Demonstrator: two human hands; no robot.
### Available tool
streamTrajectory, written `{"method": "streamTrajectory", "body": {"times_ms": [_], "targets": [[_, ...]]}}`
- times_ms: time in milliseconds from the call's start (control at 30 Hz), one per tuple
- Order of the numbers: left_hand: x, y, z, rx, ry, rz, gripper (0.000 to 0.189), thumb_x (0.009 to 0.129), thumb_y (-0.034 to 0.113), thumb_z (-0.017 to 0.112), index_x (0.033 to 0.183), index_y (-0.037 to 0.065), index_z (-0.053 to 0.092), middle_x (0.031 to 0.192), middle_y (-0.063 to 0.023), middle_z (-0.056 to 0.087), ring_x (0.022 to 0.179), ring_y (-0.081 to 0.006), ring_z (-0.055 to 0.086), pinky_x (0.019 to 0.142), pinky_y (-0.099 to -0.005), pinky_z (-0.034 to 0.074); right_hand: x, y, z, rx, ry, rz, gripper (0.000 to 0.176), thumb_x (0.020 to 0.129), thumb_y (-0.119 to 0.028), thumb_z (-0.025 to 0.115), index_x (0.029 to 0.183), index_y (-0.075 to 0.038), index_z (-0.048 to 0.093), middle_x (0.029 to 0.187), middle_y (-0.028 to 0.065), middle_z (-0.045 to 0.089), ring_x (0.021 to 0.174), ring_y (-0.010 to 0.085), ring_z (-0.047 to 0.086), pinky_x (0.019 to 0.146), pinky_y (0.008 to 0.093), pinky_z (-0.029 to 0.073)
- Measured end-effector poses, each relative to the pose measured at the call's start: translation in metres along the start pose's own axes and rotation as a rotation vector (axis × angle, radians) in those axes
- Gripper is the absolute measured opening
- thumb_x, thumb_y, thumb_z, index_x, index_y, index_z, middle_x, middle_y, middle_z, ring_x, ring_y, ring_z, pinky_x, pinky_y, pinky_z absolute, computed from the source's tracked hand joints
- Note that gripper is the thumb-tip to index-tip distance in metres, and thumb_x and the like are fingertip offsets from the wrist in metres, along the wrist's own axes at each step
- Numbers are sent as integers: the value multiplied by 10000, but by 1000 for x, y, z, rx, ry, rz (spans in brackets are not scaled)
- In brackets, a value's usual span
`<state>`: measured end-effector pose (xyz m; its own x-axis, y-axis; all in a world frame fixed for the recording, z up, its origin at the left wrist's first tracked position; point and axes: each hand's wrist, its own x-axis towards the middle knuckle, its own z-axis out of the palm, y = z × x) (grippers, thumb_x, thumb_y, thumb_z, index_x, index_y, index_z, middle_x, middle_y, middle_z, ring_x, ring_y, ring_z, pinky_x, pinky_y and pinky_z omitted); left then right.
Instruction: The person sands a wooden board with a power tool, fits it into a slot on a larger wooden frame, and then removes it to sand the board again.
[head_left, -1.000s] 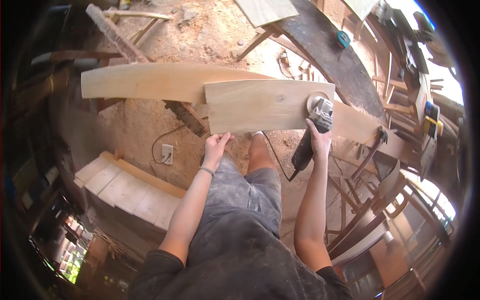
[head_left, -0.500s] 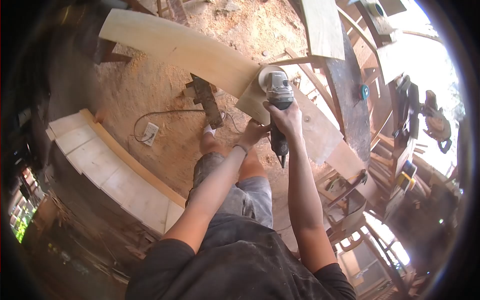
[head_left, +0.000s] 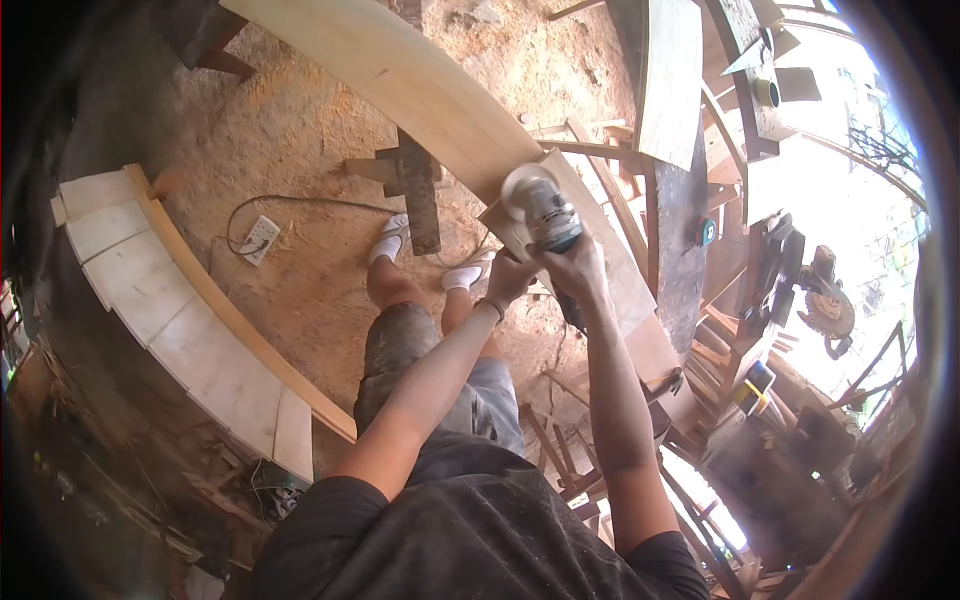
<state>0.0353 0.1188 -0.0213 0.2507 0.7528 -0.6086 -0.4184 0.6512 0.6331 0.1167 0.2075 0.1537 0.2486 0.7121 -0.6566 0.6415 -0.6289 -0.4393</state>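
Observation:
My right hand (head_left: 577,268) is wrapped around the dark body of an angle grinder (head_left: 552,220). Its round disc (head_left: 527,190), blurred, lies over the spot where a long pale plank (head_left: 400,80) meets a wooden board (head_left: 605,235). Close beside the right hand, my left hand (head_left: 508,280) is closed at the board's near edge, by the grinder's body. Whether its fingers grip the board or the tool is hidden.
A row of pale boards (head_left: 190,310) curves along the left. On the dusty floor lie a power strip (head_left: 261,240) and its cable, near my feet. A dark upright slab (head_left: 682,230) and a pale panel (head_left: 670,80) stand at right, with scrap wood around.
The view has shifted, and the planks appear at a different angle. The grinder has tilted, its head leaning left, and its disc now looks blurred. My hands are closer together.

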Motion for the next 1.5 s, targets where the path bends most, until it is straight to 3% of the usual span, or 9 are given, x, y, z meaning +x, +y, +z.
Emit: {"method": "streamTrajectory", "body": {"times_ms": [233, 333, 367, 467, 600, 800, 1067, 1267, 1500], "targets": [[-7, 10, 2, 101, 66, 72, 302, 862, 202, 770, 1035, -38, 704, 904, -72, 748, 830, -131, 686, 707, -314, 545, 8, -7, 17, 27, 60, 76, 634, 695, -357, 847, 1157, 22, 636, 982, 195, 744, 914, 301, 741, 830, 402, 568], [-1, 1, -1, 366, 84, 332, 313, 856, 206, 772, 1040, -40, 710, 893, -84, 753, 819, -127, 686, 701, -321, 544, -1, 2, 22, -45, 12, -61, 633, 695, -353, 846, 1152, 30, 634, 968, 200, 744, 922, 310, 743, 835, 401, 568], [-3, -4, 0, 65, 47, 52, 355, 840, 242, 798, 1043, -39, 720, 899, -96, 763, 823, -134, 695, 721, -329, 551, -1, 4, 16, -25, -22, -64, 619, 697, -349, 855, 1148, 18, 644, 943, 192, 747, 884, 303, 751, 801, 399, 576], [-4, 5, 1, 163, 23, -22, 385, 824, 284, 825, 1041, -20, 733, 910, -94, 771, 825, -132, 700, 728, -330, 554, 21, 19, 0, -89, 27, -115, 592, 700, -342, 865, 1132, 4, 653, 901, 176, 748, 804, 275, 751, 743, 393, 580], [-6, 14, 4, 160, 18, 11, 396, 821, 308, 838, 1050, 0, 739, 918, -82, 773, 833, -137, 704, 735, -330, 557, 37, -4, -26, 44, 115, 64, 444, 731, -308, 842, 1033, -7, 717, 860, 155, 753, 747, 238, 731, 696, 384, 571], [-1, 2, 4, 65, 63, 0, 374, 818, 289, 836, 1011, -14, 734, 855, -67, 751, 748, -119, 683, 636, -321, 536, 17, 11, 11, -46, 58, -4, 686, 672, -370, 854, 1228, -27, 642, 1009, 194, 750, 962, 317, 739, 847, 428, 566], [-8, 23, 10, 93, 25, 61, 349, 829, 323, 860, 953, 20, 740, 722, 4, 685, 582, -58, 596, 519, -257, 472, 49, 8, -26, -9, 63, 89, 593, 688, -364, 846, 1145, -20, 687, 967, 171, 759, 916, 290, 749, 826, 409, 571], [-5, 17, 1, 95, -40, 17, 355, 842, 299, 850, 1018, 12, 739, 872, -30, 745, 761, -99, 682, 667, -280, 541, 22, 5, -18, -65, 32, 68, 729, 681, -346, 870, 1275, -12, 611, 1049, 207, 744, 964, 320, 740, 851, 412, 570], [-5, 18, 1, 198, -53, -15, 367, 853, 298, 832, 1047, 1, 737, 909, -45, 763, 865, -140, 711, 763, -314, 558, 33, 5, -23, 71, 95, 126, 635, 683, -338, 870, 1164, 12, 646, 968, 173, 742, 889, 269, 732, 806, 399, 560]]}}
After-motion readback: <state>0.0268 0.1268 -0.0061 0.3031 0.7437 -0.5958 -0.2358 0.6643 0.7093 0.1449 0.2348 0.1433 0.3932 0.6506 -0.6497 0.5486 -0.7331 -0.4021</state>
